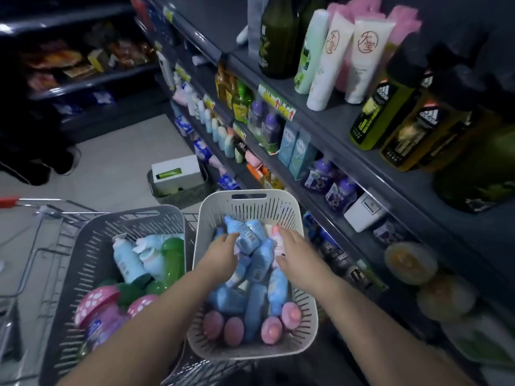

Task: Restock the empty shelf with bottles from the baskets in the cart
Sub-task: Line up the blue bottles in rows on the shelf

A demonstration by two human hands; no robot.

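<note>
A: Confirm layout, largest item first.

B: Dark metal shelf unit along 3 o'clock of wire cart. Empty tier not identifiable. Inside cart: dark grey slotted basket at 9 o'clock, white slotted basket at 3 o'clock, nearer the shelving.

A: Locate stock. State grip.

B: Blue bottles heaped in white slotted basket. Smooth moulded plastic, rounded shoulders, long axes mostly 12-to-6, domed pink caps toward 6. Left hand: fingers laid over a blue bottle at 12 o'clock of the palm; clamped or merely touching, cannot tell. Right hand: thumb and fingers closed round a pale bottle at 3 o'clock of the heap.

A: Deciding relation?

B: Right hand nearer the shelving. Probably lift along the 12-to-6 axis, then swing toward 3 o'clock. Expect slick, rolling neighbours.
</note>
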